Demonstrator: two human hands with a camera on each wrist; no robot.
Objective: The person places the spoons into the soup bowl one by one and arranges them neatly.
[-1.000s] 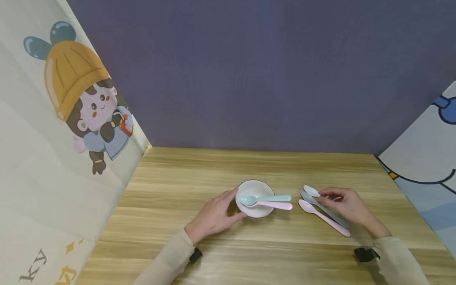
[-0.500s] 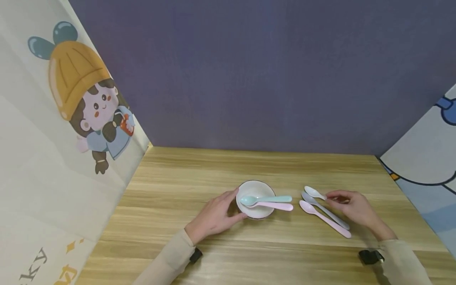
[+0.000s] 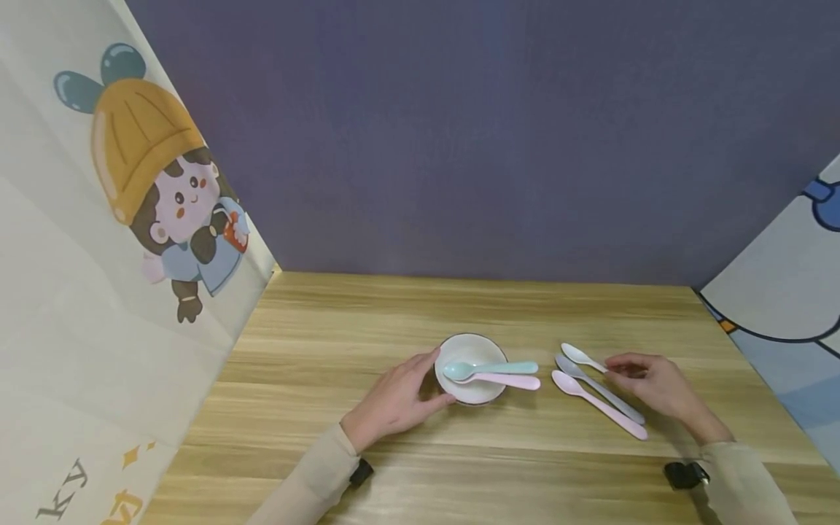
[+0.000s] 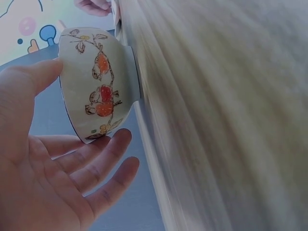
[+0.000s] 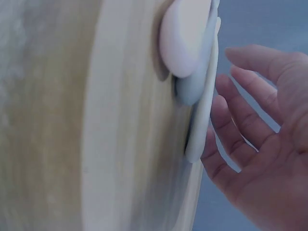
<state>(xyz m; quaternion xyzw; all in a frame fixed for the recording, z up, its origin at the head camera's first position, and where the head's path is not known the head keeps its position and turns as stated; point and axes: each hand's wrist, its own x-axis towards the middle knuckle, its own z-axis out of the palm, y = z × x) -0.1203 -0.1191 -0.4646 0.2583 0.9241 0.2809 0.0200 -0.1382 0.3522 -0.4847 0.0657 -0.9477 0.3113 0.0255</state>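
Fingertips of my right hand [image 3: 650, 383] stand loosely spread by the handle of a slim white plastic-looking spoon [image 3: 576, 355], thumb apart, pinching nothing; whether they touch it I cannot tell. It lies at the right of the wood-grain table [image 3: 295, 364], farthest of three, a grey plastic-looking spoon [image 3: 604, 392] in the middle, a pale pink table spoon [image 3: 607, 412] nearest. My left hand [image 3: 403, 394] grips the left side of a round white dark-rimmed bowl [image 3: 471, 348], fingers far, thumb near. In it rest a mint-green spoon [image 3: 505, 367] and a second pink spoon [image 3: 512, 380], handles over the right rim. I judge that lifting the white handle calls for a light pinch clear of the grey one, and that gentle left-hand pressure best steadies the bowl without tipping it.
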